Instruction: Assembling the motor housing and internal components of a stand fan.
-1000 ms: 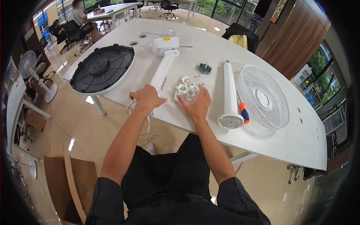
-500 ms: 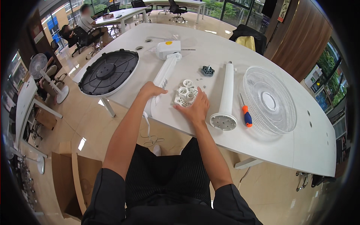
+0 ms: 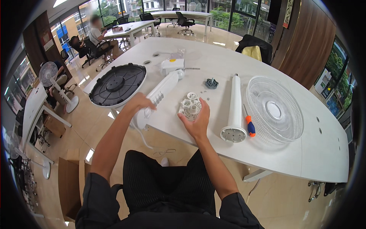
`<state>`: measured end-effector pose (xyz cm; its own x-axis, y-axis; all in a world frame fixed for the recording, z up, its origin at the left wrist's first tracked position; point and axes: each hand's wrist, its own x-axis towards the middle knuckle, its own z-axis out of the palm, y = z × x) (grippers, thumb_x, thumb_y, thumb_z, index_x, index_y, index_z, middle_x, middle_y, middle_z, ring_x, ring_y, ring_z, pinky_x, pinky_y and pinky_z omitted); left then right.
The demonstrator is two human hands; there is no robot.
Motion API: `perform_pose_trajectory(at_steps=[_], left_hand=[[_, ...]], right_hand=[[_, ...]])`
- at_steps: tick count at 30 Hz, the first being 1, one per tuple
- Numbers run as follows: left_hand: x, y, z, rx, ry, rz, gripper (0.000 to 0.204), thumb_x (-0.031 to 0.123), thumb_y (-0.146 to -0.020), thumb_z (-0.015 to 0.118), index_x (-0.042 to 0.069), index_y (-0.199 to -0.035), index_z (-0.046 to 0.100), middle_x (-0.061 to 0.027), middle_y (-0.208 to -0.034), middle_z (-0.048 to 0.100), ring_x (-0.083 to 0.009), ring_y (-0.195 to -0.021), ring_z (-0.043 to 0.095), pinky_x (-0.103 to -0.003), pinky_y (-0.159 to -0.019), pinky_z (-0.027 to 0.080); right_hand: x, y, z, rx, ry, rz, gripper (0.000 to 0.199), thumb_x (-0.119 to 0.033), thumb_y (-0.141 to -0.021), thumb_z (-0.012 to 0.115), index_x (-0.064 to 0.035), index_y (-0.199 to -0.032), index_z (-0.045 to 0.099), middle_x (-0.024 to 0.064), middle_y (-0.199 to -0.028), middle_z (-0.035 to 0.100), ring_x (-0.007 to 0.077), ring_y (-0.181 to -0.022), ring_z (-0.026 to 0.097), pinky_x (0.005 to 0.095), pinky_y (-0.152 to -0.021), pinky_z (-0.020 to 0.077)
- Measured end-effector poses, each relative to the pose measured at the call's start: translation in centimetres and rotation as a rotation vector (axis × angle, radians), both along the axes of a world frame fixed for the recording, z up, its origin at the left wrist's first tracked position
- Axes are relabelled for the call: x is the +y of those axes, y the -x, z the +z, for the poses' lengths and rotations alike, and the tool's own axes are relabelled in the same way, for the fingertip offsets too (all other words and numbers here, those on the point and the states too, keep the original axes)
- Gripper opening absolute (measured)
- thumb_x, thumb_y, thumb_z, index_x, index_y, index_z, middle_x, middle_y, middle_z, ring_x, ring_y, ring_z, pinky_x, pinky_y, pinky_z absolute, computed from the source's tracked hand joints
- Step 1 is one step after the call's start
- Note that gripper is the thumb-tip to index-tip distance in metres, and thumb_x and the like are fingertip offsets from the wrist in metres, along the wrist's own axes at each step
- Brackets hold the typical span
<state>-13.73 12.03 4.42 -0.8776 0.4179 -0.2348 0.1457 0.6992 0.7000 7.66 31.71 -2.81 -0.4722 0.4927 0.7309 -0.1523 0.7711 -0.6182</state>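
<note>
My left hand [image 3: 140,102] is wrapped round the lower part of the white fan body [image 3: 164,88], which lies slanting across the table's near left part. Its motor head [image 3: 173,66] points away from me, with a thin metal shaft sticking out to the right. A white cord [image 3: 142,138] hangs from the near end over the table edge. My right hand [image 3: 199,121] is open, thumb and fingers spread beside a group of white plastic fan parts [image 3: 193,110], round rings and a slotted piece. Whether its fingertips touch them I cannot tell.
A black-ribbed round fan base [image 3: 121,82] lies at left. Farther right are a dark star-shaped knob [image 3: 211,83], small screws, a white stand tube [image 3: 235,103], an orange-and-blue screwdriver [image 3: 250,128] and a clear fan grille [image 3: 271,126]. A cardboard box [image 3: 70,183] stands on the floor.
My left hand has swung the near end of the fan body to the left. My right hand has stayed by the white parts, its fingers spread wider. The view has shifted slightly.
</note>
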Motion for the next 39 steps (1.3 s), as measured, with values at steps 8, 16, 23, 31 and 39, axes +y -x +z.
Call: perform_pose_trajectory(at_steps=[8,16,23,31,39], left_hand=[[-6.5,-5.2,3.8,-0.122,-0.044,-0.075,0.047,0.004,-0.057,0.090,-0.005,-0.101,0.076,-0.0126,-0.091,0.075,-0.0199,-0.080,0.071,-0.034,-0.075,0.056],[-11.3,-9.6,2.2,0.038,0.001,-0.176,0.049,0.008,-0.060,0.089,-0.003,-0.105,0.074,-0.0085,-0.091,0.075,-0.0145,-0.083,0.068,-0.029,-0.080,0.053],[-17.3,-14.7,5.0,-0.025,-0.223,-0.312,0.051,0.014,-0.065,0.089,-0.002,-0.110,0.072,-0.0105,-0.097,0.076,-0.0159,-0.086,0.069,-0.031,-0.083,0.053],[-29.6,-17.9,6.3,-0.415,-0.232,-0.443,0.069,0.013,-0.067,0.093,0.000,-0.129,0.066,-0.0105,-0.114,0.074,-0.0157,-0.099,0.069,-0.030,-0.092,0.054],[-36.3,-13.4,-0.1,-0.679,0.155,-0.692,0.080,0.007,-0.063,0.096,0.000,-0.135,0.063,-0.0111,-0.122,0.073,-0.0151,-0.104,0.069,-0.029,-0.096,0.054]], right_hand=[[-4.9,4.3,2.0,-0.607,1.101,0.735,0.083,-0.065,-0.099,0.050,0.0109,-0.131,0.053,0.0207,-0.108,0.068,0.0249,-0.074,0.070,0.0338,-0.068,0.0566],[-8.1,8.7,1.3,-0.060,1.574,0.900,0.056,-0.045,-0.099,0.067,-0.0081,-0.138,0.053,0.0066,-0.122,0.062,0.0199,-0.109,0.063,0.0367,-0.094,0.0525],[-10.5,4.5,4.4,-0.042,1.469,0.914,0.064,-0.042,-0.100,0.065,-0.0016,-0.145,0.046,0.0132,-0.141,0.056,0.0268,-0.131,0.053,0.0476,-0.109,0.0429],[-16.7,-3.9,3.6,0.036,1.508,1.608,0.065,-0.035,-0.097,0.067,-0.0044,-0.149,0.043,0.0179,-0.157,0.041,0.0315,-0.145,0.040,0.0502,-0.123,0.0288],[-27.8,-14.0,0.4,-0.193,1.830,1.105,0.049,-0.009,-0.099,0.064,-0.0130,-0.144,0.046,0.0106,-0.153,0.045,0.0302,-0.139,0.045,0.0499,-0.118,0.0365]])
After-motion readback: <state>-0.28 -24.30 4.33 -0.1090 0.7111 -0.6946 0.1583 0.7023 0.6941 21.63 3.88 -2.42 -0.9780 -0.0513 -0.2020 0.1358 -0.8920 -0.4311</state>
